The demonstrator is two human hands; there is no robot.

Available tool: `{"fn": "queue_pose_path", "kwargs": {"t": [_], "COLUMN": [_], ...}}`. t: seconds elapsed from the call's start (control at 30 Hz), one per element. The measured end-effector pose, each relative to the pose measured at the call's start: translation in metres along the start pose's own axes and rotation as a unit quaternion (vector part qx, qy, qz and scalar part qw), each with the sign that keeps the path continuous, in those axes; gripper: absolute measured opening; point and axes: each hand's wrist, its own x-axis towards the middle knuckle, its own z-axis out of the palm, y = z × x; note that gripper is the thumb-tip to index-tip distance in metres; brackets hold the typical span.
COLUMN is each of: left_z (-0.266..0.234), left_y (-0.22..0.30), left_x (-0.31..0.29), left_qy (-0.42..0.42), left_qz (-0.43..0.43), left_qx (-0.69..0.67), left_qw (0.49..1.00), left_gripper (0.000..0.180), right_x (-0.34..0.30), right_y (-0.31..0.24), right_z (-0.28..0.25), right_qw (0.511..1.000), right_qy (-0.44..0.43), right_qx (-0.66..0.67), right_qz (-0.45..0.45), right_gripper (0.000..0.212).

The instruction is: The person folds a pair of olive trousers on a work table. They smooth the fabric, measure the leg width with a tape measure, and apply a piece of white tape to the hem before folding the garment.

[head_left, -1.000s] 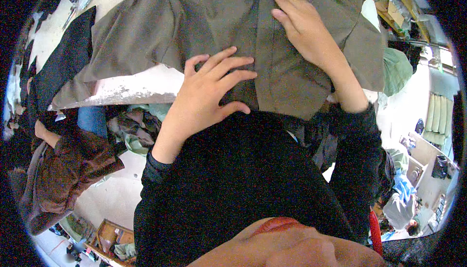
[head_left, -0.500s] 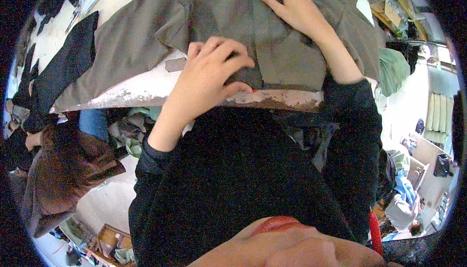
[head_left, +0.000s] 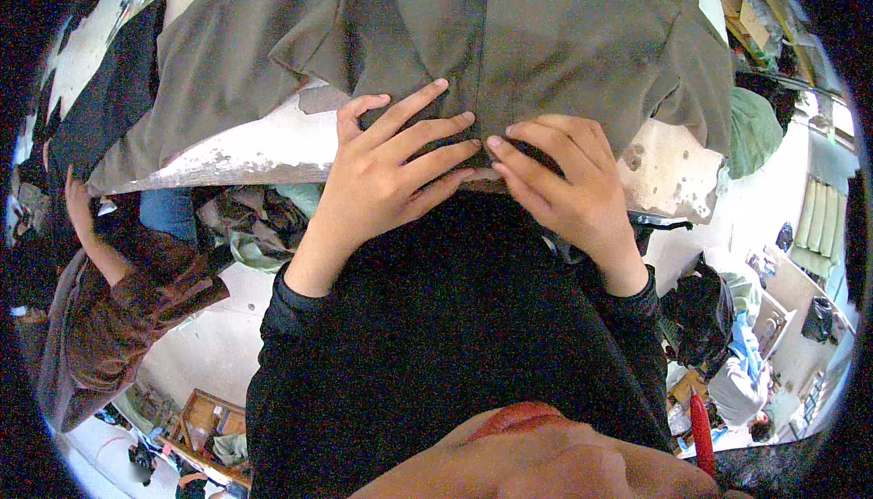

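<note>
I am working both hands at the lower end of a grey-brown garment [head_left: 582, 53], which is lying under my fingertips and spreading out beyond them across the worktop [head_left: 677, 167]. In my judgement, good handling is calling for light, even pressure on both sides, so that the dark middle line [head_left: 481, 44] running away between my hands is lying straight and neither layer is creeping. The folds beyond my left hand are needing care: pulling from that side could be skewing the line.

Hand pose: I am resting the left hand [head_left: 391, 158] palm down, fingers fanned loosely toward the middle line, thumb nearest my body, grasping nothing that shows. I am curving the right hand [head_left: 571, 181] inward, fingertips sitting just right of the line; whether they are pinching the cloth, I cannot tell. Both wrists are angling inward, bringing the fingertips close together but apart.
</note>
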Motion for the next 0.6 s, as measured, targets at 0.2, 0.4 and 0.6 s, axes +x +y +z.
{"fn": "queue_pose_path", "kwargs": {"t": [0.2, 0.4, 0.6], "left_z": [0.003, 0.004, -0.001], "left_y": [-0.002, -0.002, -0.002], "left_x": [-0.004, -0.004, -0.003], "left_qy": [0.018, 0.021, 0.005], "left_qz": [-0.012, -0.004, 0.019], "left_qx": [-0.029, -0.024, -0.019], "left_qw": [0.999, 0.999, 1.000], "left_gripper": [0.023, 0.025, 0.029], "right_x": [0.004, -0.004, 0.029], "right_y": [-0.008, 0.006, 0.016], "right_z": [0.003, -0.005, -0.034], "right_qw": [0.996, 0.978, 0.967], "right_qy": [-0.053, -0.105, -0.161], "right_qx": [0.049, 0.157, 0.185], "right_qz": [0.053, 0.092, 0.068], "right_gripper": [0.037, 0.045, 0.049]}}
